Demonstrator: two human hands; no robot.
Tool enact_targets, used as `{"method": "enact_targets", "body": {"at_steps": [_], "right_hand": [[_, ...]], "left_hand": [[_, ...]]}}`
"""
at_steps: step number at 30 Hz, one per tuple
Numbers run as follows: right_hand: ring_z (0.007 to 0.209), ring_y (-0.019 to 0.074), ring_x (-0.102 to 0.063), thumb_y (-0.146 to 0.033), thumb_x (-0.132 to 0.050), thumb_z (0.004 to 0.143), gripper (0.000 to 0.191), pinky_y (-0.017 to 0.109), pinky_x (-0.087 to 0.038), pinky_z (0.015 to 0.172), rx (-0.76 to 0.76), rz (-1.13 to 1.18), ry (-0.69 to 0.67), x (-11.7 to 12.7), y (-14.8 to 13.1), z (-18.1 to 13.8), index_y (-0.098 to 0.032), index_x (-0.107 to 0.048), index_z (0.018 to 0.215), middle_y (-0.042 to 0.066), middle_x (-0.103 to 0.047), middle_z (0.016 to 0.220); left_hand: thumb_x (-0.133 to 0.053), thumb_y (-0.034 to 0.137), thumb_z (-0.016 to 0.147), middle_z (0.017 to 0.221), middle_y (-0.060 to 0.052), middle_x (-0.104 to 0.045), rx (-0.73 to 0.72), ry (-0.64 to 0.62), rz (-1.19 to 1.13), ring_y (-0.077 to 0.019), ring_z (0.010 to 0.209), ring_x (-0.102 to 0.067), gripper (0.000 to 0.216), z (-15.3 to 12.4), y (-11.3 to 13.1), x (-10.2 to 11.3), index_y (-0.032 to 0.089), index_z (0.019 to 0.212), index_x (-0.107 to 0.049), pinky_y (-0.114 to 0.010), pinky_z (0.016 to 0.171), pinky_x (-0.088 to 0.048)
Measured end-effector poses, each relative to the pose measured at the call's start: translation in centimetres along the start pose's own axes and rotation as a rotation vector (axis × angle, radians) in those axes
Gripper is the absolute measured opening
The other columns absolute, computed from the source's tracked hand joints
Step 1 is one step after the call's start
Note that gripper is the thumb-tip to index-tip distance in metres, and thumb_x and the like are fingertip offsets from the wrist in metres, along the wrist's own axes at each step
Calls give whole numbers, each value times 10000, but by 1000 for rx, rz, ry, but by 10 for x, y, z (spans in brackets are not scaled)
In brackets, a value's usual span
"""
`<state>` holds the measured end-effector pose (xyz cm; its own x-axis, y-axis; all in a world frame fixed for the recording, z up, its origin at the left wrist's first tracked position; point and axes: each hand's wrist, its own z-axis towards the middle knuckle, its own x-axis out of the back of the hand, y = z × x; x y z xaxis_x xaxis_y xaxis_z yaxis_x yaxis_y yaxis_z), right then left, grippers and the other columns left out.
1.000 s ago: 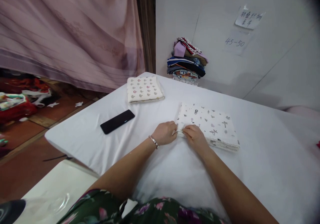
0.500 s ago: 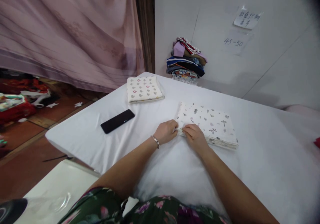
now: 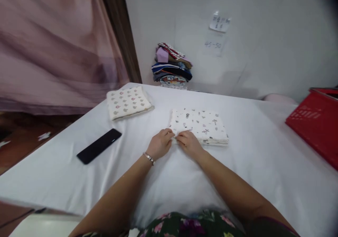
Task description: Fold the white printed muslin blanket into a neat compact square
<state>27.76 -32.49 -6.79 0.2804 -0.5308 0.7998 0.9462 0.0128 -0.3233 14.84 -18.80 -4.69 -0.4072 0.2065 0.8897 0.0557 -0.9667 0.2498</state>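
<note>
Printed cloth (image 3: 199, 125) near corner hidden under both hands; fingertips unclear.

I seem to be in a home room: a pink curtain (image 3: 52, 47), white-covered table (image 3: 264, 166), and piled folded clothes (image 3: 171, 66).

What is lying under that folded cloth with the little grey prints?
The folded printed cloth lies flat on the white table cover. Both hands, left hand and right hand, pinch its near corner. Whether anything sits between its layers is hidden.
</note>
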Motion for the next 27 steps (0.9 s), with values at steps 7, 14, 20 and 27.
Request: {"method": "enact_targets", "body": {"at_steps": [7, 14, 20, 27], "right_hand": [[993, 181, -549, -158, -441, 894, 255, 329, -426, 867, 27, -29, -117, 30, 4, -13, -189, -630, 1062, 75, -630, 1081], [1104, 212, -528, -222, -390, 922, 314, 408, -412, 946, -206, -213, -80, 108, 49, -100, -209, -586, 1167, 73, -589, 1208], [1198, 219, -467, -291, -413, 903, 312, 414, -374, 1007, -522, -124, 84, 131, 61, -149, -240, -605, 1144, 45, -580, 1228], [932, 189, -600, -432, -443, 866, 319, 273, -484, 776, -1060, 77, 161, 133, 63, -122, -212, -657, 953, 52, -659, 1021]], "left_hand": [[-473, 121, 792, 972, -29, -599, -37, -6, -23, -167, 914, -551, 204, 2, -5, -3, 227, 898, -612, -281, 734, -484], [-456, 148, 800, 991, -30, -596, -21, -15, -65, -170, 925, -553, 202, 3, -6, -4, 224, 892, -619, -291, 755, -488], [-440, 160, 805, 994, -37, -594, -1, 1, -112, -168, 937, -545, 208, 3, -4, -5, 225, 899, -614, -299, 789, -480], [-486, 329, 819, 982, -13, -586, 175, -1, -241, -151, 881, -559, 158, 3, 5, -1, 243, 834, -617, -268, 742, -478]]}}
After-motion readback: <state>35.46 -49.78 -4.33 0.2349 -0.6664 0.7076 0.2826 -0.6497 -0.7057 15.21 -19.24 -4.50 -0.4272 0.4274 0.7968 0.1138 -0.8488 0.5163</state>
